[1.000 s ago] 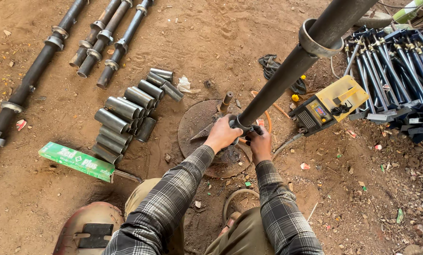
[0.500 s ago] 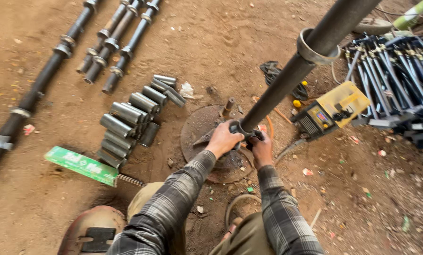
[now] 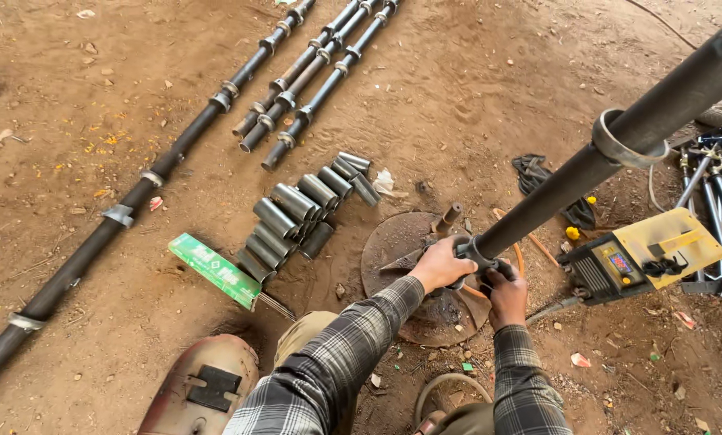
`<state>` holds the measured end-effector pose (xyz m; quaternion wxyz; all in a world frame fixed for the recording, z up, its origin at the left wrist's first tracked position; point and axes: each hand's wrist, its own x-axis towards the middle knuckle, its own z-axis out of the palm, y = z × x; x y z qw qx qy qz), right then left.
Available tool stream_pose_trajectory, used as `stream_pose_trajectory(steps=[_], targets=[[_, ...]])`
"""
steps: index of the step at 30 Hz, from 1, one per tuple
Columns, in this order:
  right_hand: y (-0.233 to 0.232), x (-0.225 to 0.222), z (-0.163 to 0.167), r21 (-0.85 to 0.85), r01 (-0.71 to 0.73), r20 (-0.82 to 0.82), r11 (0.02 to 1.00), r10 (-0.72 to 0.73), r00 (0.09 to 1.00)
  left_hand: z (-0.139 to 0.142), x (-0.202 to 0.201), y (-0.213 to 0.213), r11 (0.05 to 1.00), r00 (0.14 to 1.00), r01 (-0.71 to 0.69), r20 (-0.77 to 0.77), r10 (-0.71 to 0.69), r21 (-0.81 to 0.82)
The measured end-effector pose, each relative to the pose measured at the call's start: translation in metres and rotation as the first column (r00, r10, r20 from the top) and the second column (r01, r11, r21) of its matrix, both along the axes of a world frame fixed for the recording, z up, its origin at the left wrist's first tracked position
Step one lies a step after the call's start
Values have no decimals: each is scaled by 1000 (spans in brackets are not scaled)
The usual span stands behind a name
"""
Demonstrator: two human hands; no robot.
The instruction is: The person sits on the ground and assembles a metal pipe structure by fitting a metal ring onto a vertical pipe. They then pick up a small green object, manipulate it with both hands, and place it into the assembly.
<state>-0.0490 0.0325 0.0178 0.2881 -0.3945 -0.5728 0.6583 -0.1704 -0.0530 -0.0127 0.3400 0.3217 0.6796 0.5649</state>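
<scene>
A long dark steel pipe (image 3: 610, 153) slants up from the ground to the top right, with a loose metal ring (image 3: 628, 150) around it higher up. Its lower end carries a collar (image 3: 471, 251) and rests over a round rusty metal plate (image 3: 405, 246). My left hand (image 3: 440, 263) grips the pipe's lower end at the collar. My right hand (image 3: 507, 290) holds the same end from the other side. Both sleeves are grey plaid.
Several short steel tube pieces (image 3: 296, 216) lie in rows left of the plate, beside a green box of welding rods (image 3: 214, 270). Long ringed pipes (image 3: 312, 68) lie on the dirt. A yellow welding machine (image 3: 647, 256) and stacked pipes (image 3: 719, 173) stand right. A welding mask (image 3: 201, 387) lies near.
The view has shifted slightly and the pipe's lower end has settled lower over the plate. Both hands stay on the pipe end, closed around the collar.
</scene>
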Motion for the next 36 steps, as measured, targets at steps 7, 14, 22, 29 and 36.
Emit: stream_pose_trajectory(steps=[7,14,22,29,36], targets=[[-6,2,5,-35,15,117,999,-11,993,15,0,-7,992,998,55,17,-54,-115],[-8,0,13,-52,16,143,999,-8,990,26,2,-10,991,996,54,-65,-62,-121],[-8,9,23,93,143,121,985,-154,981,31,9,-18,994,868,-41,-497,-14,-100],[-13,49,31,221,161,-29,962,-159,987,49,21,-56,968,777,170,-580,-246,-184],[-92,59,27,427,-225,158,876,173,972,33,86,-117,641,296,460,-575,-763,-614]])
